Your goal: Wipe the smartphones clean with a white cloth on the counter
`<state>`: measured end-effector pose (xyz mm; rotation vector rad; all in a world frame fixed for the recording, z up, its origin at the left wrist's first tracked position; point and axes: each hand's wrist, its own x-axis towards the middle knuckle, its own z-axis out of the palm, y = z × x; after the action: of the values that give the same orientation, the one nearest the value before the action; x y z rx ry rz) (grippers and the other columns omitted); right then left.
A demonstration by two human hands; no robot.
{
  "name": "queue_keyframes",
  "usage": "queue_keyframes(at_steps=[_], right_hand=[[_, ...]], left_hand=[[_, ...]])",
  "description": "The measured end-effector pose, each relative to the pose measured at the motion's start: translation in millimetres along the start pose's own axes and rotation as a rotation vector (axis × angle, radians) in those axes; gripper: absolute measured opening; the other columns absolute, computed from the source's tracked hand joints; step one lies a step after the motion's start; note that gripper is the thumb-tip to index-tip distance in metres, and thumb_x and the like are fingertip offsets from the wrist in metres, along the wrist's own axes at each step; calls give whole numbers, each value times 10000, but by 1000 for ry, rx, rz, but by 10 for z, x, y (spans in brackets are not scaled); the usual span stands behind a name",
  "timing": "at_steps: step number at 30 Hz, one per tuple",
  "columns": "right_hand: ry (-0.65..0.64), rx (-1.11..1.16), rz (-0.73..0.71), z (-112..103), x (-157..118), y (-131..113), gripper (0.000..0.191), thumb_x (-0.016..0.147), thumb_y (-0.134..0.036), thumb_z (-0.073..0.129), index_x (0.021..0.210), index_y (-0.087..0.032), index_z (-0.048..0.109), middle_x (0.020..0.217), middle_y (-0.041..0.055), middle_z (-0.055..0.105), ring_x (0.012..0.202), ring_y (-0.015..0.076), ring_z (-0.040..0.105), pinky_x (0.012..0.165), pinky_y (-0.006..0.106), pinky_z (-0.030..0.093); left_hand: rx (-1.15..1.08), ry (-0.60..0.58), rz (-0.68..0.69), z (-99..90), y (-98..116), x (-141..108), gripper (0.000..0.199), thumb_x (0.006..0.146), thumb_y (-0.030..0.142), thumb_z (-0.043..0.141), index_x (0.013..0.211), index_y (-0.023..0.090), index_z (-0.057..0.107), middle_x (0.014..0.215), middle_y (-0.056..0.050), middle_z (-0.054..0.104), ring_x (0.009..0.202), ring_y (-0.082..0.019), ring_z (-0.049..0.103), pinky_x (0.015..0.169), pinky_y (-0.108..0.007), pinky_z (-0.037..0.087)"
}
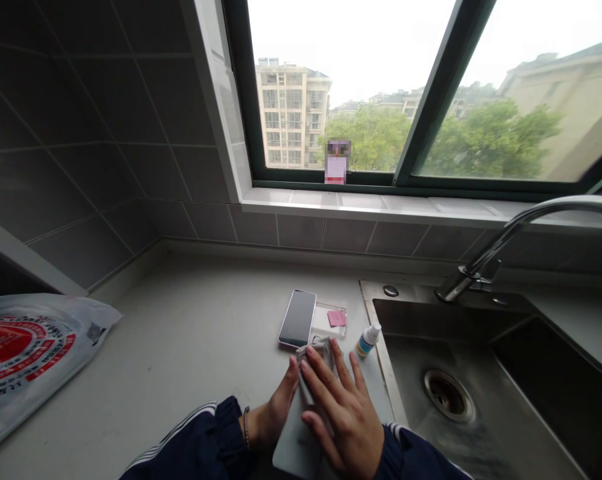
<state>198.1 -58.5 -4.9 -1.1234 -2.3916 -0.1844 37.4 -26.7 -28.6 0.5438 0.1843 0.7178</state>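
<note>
My left hand (271,413) is closed around the left edge of a pale, flat, phone-shaped slab with rounded corners (293,437). Over it lies my right hand (343,413), fingers stretched and slightly spread, pressing a grey cloth (308,395) onto its surface. Part of the cloth and most of the slab's right side are hidden by that hand. Just beyond my fingers a phone with a dark screen (299,319) rests on the counter, beside a clear phone case (323,322) with a pink square piece (337,319) on it. A small white spray bottle with a blue-yellow label (367,341) is near my right fingertips.
To the right is a steel sink (455,347) with a chrome faucet (501,247). A plastic bag with red print (35,353) lies on the pale counter (181,347) at the left. A window (361,87) and its sill (361,200) are behind.
</note>
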Motion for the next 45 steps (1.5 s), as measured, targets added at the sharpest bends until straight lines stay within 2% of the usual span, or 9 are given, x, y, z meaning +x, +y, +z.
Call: queue_keyframes(at_steps=[4, 15, 19, 27, 30, 33, 37, 41, 45], right_hand=[[12, 12, 35, 17, -2, 35, 615, 956, -342, 474, 1511, -151, 290, 1569, 84, 258, 1447, 408, 135, 1159, 593, 117], [53, 49, 113, 52, -10, 124, 599, 967, -297, 439, 1517, -136, 264, 1552, 109, 290, 1451, 386, 144, 1121, 603, 239], [52, 34, 97, 80, -26, 125, 575, 968, -276, 439, 1506, -135, 293, 1538, 100, 321, 1451, 361, 163, 1139, 587, 220], [15, 66, -28, -6, -35, 45, 517, 937, -269, 526, 1432, -148, 439, 1497, 85, 397, 1437, 338, 222, 1140, 571, 259], [-11, 96, -106, -50, -18, 6, 502, 930, -319, 549, 1396, -143, 484, 1479, 84, 426, 1428, 331, 254, 1161, 578, 206], [102, 176, -161, -24, 1, -35, 484, 917, -434, 566, 1302, -140, 575, 1373, 94, 556, 1404, 320, 317, 1172, 579, 159], [250, 258, -259, 14, 39, -63, 464, 876, -514, 621, 1158, -147, 658, 1193, 84, 688, 1344, 285, 429, 1168, 529, 228], [243, 251, -375, -6, 76, -58, 414, 865, -500, 654, 1081, -149, 688, 1167, 60, 701, 1315, 270, 470, 1163, 504, 261], [223, 238, -389, -3, 57, -43, 206, 923, -286, 624, 1073, -164, 693, 1215, 30, 678, 1312, 240, 479, 1165, 475, 280]], left_hand=[[-26, -62, -82, -10, 10, -16, 669, 913, 642, 307, 1389, 212, 496, 1356, -110, 577, 1310, -272, 467, 1145, -409, 219], [-61, -6, -114, 106, 109, 7, 661, 906, 637, 345, 1373, 203, 518, 1297, -126, 614, 1289, -305, 486, 1100, -414, 295], [-142, 27, -76, 87, 127, 59, 706, 920, 632, 296, 1375, 137, 510, 1251, -167, 634, 1253, -313, 517, 1086, -421, 310], [-244, 130, -40, 115, 205, 119, 756, 909, 641, 314, 1358, 61, 496, 1116, -201, 676, 1114, -305, 609, 1021, -421, 382], [-240, 163, -60, 137, 224, 116, 769, 907, 656, 293, 1285, 41, 559, 1021, -192, 702, 1038, -295, 644, 969, -409, 423], [-227, 193, -61, 135, 223, 112, 768, 909, 658, 290, 1176, 22, 627, 912, -179, 718, 936, -274, 677, 896, -370, 458], [-247, 233, -82, 105, 211, 104, 764, 887, 684, 332, 1077, 25, 668, 856, -163, 728, 795, -229, 693, 802, -308, 472], [-269, 234, -89, 73, 222, 91, 806, 858, 720, 353, 1088, 10, 656, 923, -180, 723, 857, -234, 682, 848, -302, 448], [-229, 247, -130, 43, 241, 82, 939, 800, 803, 321, 1031, -45, 654, 880, -200, 698, 785, -227, 661, 745, -283, 442]])
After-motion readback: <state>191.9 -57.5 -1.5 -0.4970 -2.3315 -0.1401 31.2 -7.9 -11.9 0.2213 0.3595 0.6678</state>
